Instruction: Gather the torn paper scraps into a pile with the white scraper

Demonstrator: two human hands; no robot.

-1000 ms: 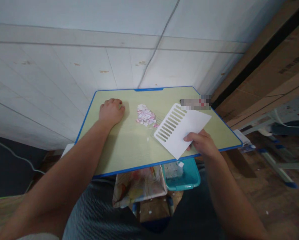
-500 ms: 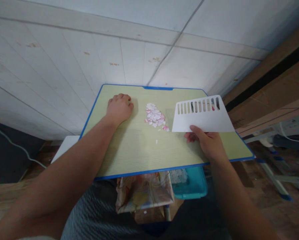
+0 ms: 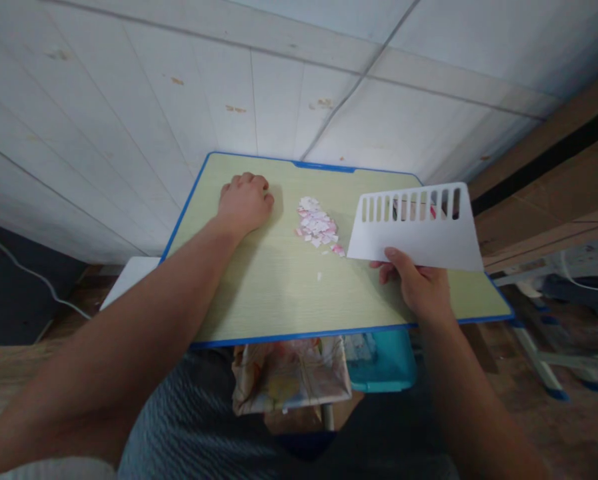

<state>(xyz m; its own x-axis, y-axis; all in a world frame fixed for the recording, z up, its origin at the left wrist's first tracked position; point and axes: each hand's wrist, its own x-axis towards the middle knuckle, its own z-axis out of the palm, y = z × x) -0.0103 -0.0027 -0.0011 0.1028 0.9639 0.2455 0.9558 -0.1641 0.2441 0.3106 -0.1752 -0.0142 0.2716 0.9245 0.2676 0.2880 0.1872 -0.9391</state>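
Note:
A small heap of pink and white paper scraps (image 3: pixel 317 221) lies mid-table, with one loose white scrap (image 3: pixel 319 276) nearer the front edge. To its left, my left hand (image 3: pixel 246 203) rests on the tabletop, fingers curled under and nothing seen in them. My right hand (image 3: pixel 421 283) grips a thin white panel (image 3: pixel 413 241) by its near edge, thumb on top and fingers beneath. A row of slots runs along the panel's far side. It is tilted above the right part of the table, its left corner close to the scraps.
The pale yellow table (image 3: pixel 269 300) has a blue rim and stands against a white panelled wall (image 3: pixel 273 100). Below its front edge are a patterned, paper-covered box (image 3: pixel 293 383) and a turquoise bin (image 3: pixel 393 367). Brown cardboard boxes (image 3: pixel 553 180) stand at right.
The camera view has shifted slightly. The white panel has tilted a little in my right hand, its right side now lower. My left hand stays in place beside the scraps.

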